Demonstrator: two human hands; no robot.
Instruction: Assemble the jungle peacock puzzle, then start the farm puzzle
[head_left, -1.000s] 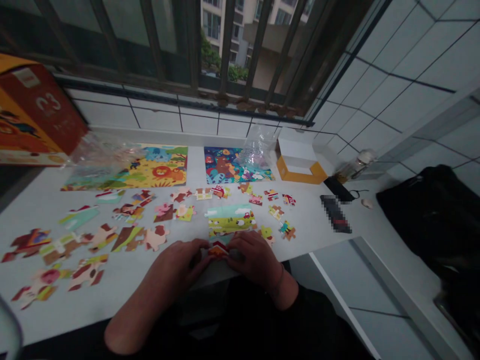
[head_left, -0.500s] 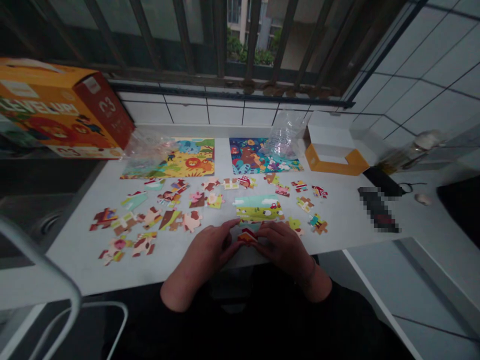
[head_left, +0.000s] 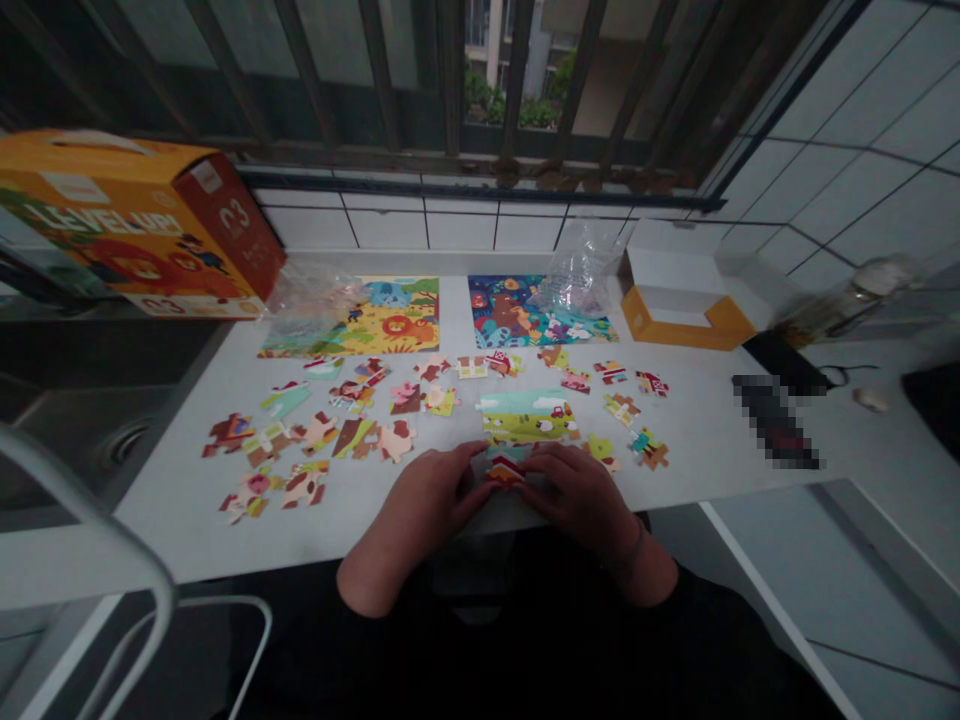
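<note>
Pinching the red piece (head_left: 505,471) between narrow fingers, the left hand (head_left: 429,500) and right hand (head_left: 583,492) meet just before the joined section (head_left: 529,417), near the table (head_left: 176,530) edge. One section is joined; many loose pieces (head_left: 395,440) remain apart. The roof peak points away from the person; its long axis seems crosswise.

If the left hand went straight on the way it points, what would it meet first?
Past the red-roofed puzzle piece at its fingertips, the left hand would probably meet the right hand, though depth is unclear.
</note>
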